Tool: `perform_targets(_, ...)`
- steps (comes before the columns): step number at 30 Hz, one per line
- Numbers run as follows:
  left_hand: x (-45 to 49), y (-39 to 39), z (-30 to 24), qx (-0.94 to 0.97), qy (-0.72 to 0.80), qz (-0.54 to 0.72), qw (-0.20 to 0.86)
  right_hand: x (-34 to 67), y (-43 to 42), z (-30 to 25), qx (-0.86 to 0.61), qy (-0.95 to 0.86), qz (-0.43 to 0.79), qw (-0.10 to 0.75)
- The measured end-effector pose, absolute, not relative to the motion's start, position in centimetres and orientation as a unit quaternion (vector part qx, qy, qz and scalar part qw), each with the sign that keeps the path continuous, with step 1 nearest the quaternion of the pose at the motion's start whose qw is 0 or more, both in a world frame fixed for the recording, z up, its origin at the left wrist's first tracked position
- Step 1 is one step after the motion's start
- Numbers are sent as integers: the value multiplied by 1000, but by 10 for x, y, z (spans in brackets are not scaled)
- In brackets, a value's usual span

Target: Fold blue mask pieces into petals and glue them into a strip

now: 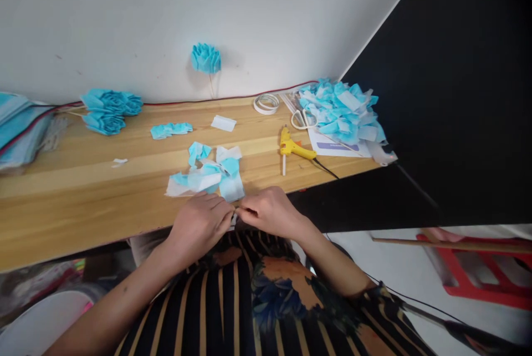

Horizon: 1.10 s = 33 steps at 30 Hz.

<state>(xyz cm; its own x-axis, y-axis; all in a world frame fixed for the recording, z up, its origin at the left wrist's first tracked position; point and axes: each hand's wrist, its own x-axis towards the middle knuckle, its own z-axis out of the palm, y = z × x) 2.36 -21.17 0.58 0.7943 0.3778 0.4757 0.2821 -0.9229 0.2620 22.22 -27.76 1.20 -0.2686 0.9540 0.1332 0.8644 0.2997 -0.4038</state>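
At the table's front edge my left hand [202, 216] and my right hand [272, 213] meet, both closed with fingertips pinched together. Between them shows a small whitish piece [232, 223], mostly hidden by my fingers; its kind I cannot make out. Just beyond my hands lies a loose heap of blue and white fabric pieces [208, 174]. Farther back are a gathered blue strip [171, 130] and a white rectangular piece [223, 123]. To the right rests a yellow glue gun [296, 147] with a white glue stick [284, 165] beside it.
White-handled scissors [304, 119], a tape roll [266, 104] and a large pile of blue and white pieces [343, 109] occupy the right end. Blue fabric flowers [110, 109] lie left; another blue flower [206, 58] leans against the wall. A red stool [477, 270] stands at lower right.
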Motion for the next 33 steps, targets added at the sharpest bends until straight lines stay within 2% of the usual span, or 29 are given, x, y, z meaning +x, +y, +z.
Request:
perform_targets(2, 25, -208, 12, 926, 217, 261, 166, 224, -274, 13, -571, -769, 176, 226)
perform_targets(7, 35, -198, 22, 746, 315, 270, 521, 229, -264, 9, -522, -617, 442, 389)
perform_targets(10, 42, -196, 20, 679, 295, 289, 607, 231, -262, 6, -507, -576, 485, 419)
perform_targets(15, 46, -198, 17, 681, 248, 297, 622, 233, -265, 3, -514, -550, 496, 432)
perform_targets(19, 45, -201, 16, 699, 291, 290, 585, 232, -265, 5, -524, -571, 473, 419)
perform_targets(23, 41, -201, 14, 738, 338, 298, 502, 229, -266, 9, -560, -679, 328, 343)
perform_targets(26, 35, -193, 9, 713, 316, 281, 560, 225, -266, 8, -551, -756, 189, 298)
perform_targets(29, 24, -181, 5, 667, 310, 321, 596, 221, -262, 6, -498, -792, 130, 327)
perform_targets(33, 11, -173, 4, 665, 301, 375, 572, 220, -251, 6, -489, -769, 169, 376)
